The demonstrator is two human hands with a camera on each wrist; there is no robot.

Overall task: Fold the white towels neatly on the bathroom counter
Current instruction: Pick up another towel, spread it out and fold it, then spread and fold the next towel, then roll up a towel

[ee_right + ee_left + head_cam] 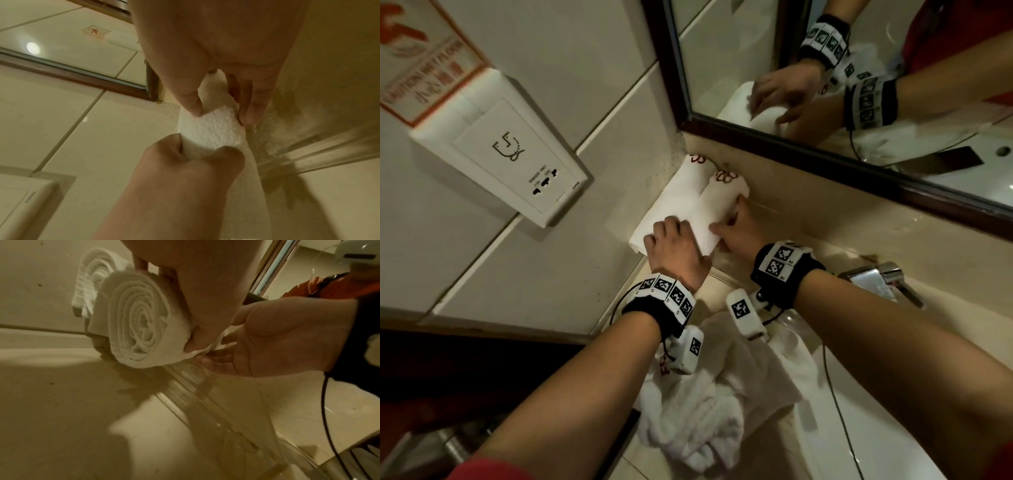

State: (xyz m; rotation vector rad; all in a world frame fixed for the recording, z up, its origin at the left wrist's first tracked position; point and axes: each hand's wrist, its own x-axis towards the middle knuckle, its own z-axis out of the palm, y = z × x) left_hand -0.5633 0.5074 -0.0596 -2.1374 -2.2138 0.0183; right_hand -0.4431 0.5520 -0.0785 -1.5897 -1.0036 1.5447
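Observation:
Two rolled white towels with red embroidery lie side by side in the counter's back left corner. The left roll point(671, 192) is against the tiled wall and the right roll point(717, 202) is beside it. My left hand point(671, 243) curls over the near end of the right roll point(139, 321), whose spiral end shows in the left wrist view. My right hand point(736, 226) pinches that roll point(216, 131) from its right side between thumb and fingers. The other roll point(94, 277) lies behind it.
A crumpled heap of white towels point(698, 411) lies at the sink's left edge under my wrists. A chrome faucet point(883, 277) stands to the right. The framed mirror point(859, 164) runs along the back, and a shaver socket point(500, 150) is on the left wall.

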